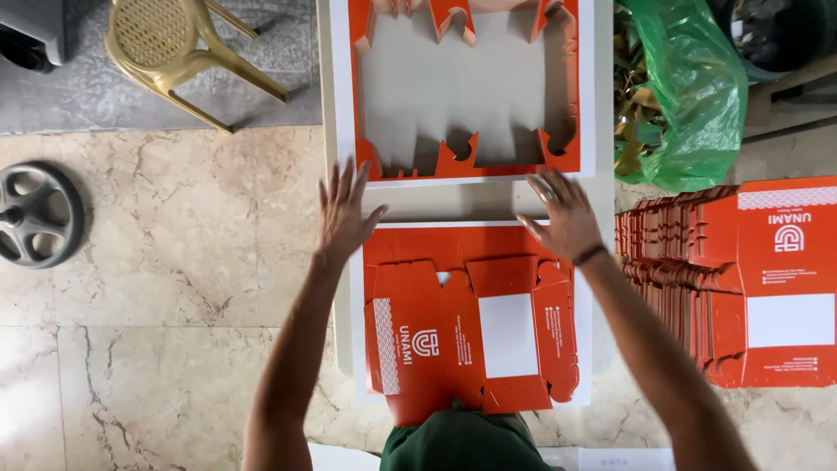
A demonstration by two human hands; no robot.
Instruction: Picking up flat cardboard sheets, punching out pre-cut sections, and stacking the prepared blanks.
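Observation:
A printed orange and white card sheet (471,327) with a flat die-cut box shape lies on the white table (342,288) right in front of me. My left hand (344,214) rests open at the sheet's far left corner, fingers spread. My right hand (567,214) lies flat on its far right edge, a dark band on the wrist. Beyond the hands lies an orange card frame (571,87) whose middle has been punched out, showing grey board inside.
A stack of flat orange box blanks (750,279) lies to the right. A green plastic bag (693,87) with card scraps is at the back right. A tan plastic chair (179,48) and a grey wheel (35,214) stand on the marble floor at left.

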